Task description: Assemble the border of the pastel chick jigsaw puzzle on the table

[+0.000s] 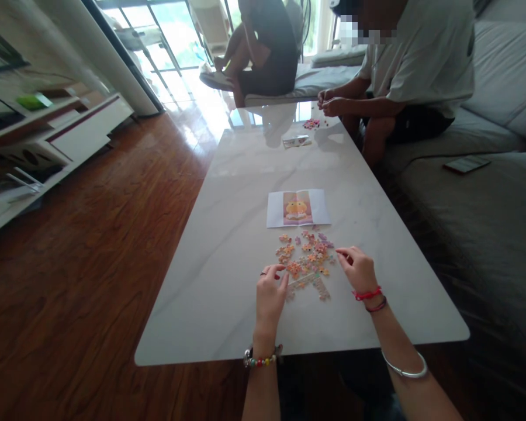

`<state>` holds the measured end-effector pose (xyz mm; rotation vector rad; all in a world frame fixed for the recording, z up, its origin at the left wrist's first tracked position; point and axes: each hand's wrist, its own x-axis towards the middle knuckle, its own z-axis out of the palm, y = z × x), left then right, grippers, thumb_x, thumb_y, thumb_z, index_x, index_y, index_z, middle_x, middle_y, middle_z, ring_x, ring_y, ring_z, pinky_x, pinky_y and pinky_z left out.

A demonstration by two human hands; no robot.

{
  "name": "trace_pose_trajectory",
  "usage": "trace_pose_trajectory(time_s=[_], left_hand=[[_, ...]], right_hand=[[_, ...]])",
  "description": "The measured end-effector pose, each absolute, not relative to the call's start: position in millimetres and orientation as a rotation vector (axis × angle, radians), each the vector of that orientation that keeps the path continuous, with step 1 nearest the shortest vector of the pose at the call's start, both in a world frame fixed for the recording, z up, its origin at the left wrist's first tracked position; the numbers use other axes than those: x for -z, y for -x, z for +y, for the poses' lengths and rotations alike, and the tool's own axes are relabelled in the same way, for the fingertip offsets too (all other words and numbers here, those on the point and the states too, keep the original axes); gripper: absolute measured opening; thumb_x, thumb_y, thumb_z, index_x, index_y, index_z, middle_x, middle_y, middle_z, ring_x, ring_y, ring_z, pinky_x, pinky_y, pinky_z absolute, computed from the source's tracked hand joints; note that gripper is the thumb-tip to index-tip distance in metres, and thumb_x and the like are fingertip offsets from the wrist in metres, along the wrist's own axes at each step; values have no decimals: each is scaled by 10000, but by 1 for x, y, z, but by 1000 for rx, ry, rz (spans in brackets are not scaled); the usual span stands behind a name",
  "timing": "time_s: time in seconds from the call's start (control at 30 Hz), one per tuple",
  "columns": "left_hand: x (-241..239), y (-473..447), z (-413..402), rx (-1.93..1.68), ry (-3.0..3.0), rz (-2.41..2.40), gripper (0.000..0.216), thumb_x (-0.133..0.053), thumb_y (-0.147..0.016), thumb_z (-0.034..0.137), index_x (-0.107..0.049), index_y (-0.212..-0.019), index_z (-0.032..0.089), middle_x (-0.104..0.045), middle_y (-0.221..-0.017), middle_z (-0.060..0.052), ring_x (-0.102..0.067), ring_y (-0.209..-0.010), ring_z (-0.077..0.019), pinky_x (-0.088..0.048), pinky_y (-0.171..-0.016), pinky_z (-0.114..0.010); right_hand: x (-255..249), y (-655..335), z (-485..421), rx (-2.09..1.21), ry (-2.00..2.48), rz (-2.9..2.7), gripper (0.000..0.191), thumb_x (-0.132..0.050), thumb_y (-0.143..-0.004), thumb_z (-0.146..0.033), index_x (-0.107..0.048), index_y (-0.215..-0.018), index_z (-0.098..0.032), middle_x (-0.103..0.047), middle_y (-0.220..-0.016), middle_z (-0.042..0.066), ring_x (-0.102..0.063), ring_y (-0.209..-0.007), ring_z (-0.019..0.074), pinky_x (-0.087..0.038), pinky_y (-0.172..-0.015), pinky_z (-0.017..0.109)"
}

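Fingers at the puzzle pieces: sorting stage.
My left hand pinched one piece; my right hand rested loosely curled; matching judged next.

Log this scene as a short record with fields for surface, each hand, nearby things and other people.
surface: white marble-look table beside a wood floor
left hand: fingertips at the left edge of the puzzle pieces; whether it pinches one is unclear
right hand: fingertips at the right edge of the pieces; grip unclear
nearby: picture sheet lying flat just beyond the pieces
far end: second small pile of pieces
other people: a person in a white shirt seated on the sofa; another person behind
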<state>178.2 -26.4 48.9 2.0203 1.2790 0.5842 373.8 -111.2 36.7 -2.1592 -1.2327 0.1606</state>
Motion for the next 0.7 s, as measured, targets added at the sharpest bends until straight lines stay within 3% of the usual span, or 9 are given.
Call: trace_pose_trajectory(time_s=[0.27, 0.57, 0.7], left_hand=[[-37, -214, -28, -726, -2115, 1159, 141, -480, -752, 167, -566, -862, 187, -566, -901, -47, -560, -812, -157, -451, -765, -313], [-33, -202, -8, -703, -2150, 1213, 139, -460, -770, 169, -574, -850, 182, -572, -907, -53, -552, -850, -169, -446, -789, -334], [-31, -201, -1, -690, -2144, 1248, 134, -456, -774, 167, -571, -841, 183, -571, -904, -50, -553, -850, -167, -442, -793, -330]], right_hand=[[-20, -380, -104, -348, 2207, -1454, 220, -540, -730, -212, -592, -940, -174, -544, -858, 49, -549, -772, 146, -423, -733, 256], [-21, -386, -93, -446, 2271, -1475, 40, -526, -729, -174, -561, -747, -167, -526, -839, 50, -527, -803, 153, -400, -743, 262], [-19, -392, -92, -467, 2252, -1485, 74, -554, -707, -180, -551, -780, -168, -549, -816, 44, -528, -780, 154, -398, -731, 266]])
